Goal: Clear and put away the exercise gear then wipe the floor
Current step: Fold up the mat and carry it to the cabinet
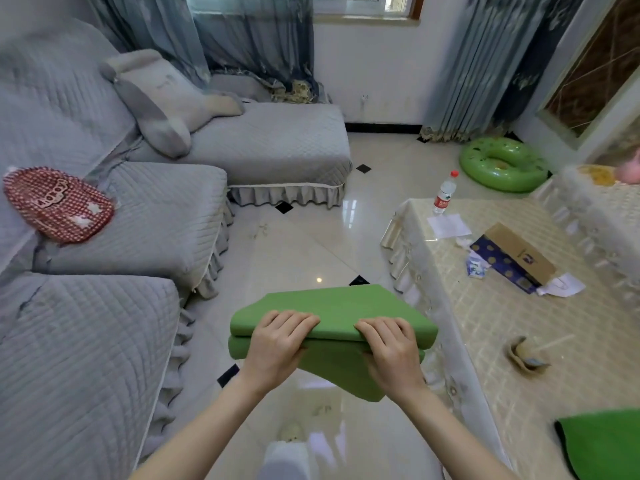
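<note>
Your left hand and right hand both grip folded green mat, fingers curled over near fold; mat held above floor, lower centre of frame; sofa left; table right, bottle at its far corner.

Left grip curled; right grip curled.

Green exercise mat, folded in thick layers, held level above the glossy floor
</note>
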{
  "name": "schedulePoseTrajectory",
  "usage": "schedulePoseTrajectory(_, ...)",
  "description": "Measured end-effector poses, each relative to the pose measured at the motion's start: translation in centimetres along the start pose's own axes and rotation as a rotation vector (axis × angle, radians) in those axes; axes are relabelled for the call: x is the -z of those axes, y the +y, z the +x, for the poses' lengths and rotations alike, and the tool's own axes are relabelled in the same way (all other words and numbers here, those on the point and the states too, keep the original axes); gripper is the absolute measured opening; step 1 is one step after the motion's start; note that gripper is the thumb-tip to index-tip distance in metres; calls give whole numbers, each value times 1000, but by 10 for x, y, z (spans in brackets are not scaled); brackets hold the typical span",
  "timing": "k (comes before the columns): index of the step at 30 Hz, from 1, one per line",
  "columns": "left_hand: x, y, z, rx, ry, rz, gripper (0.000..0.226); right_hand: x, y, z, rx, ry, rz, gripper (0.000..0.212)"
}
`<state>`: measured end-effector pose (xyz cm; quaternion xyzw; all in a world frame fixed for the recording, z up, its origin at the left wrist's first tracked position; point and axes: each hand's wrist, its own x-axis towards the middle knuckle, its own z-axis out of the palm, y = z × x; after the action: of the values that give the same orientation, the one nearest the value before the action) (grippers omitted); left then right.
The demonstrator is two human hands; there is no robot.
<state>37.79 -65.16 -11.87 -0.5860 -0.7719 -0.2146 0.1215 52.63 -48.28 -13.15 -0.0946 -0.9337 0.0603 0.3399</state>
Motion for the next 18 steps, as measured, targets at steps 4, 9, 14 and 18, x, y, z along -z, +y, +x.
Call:
schedulePoseTrajectory(4, -4, -62, 40, -27, 2, -17, 68, -36, 7, 56, -22, -9, -20, 36)
schedulePoseTrajectory(9, -8, -124, 98, -93, 18, -9, 58, -68, 24, 116, -72, -2, -45, 37)
schedulePoseTrajectory(14, -26, -169, 154, -110, 19, -12, 66, -98, 58, 169, -78, -3, -78, 43)
schedulePoseTrajectory(18, -47, -201, 202, -118, 12, -12, 68, -126, 94, 208, -79, -10, -97, 47)
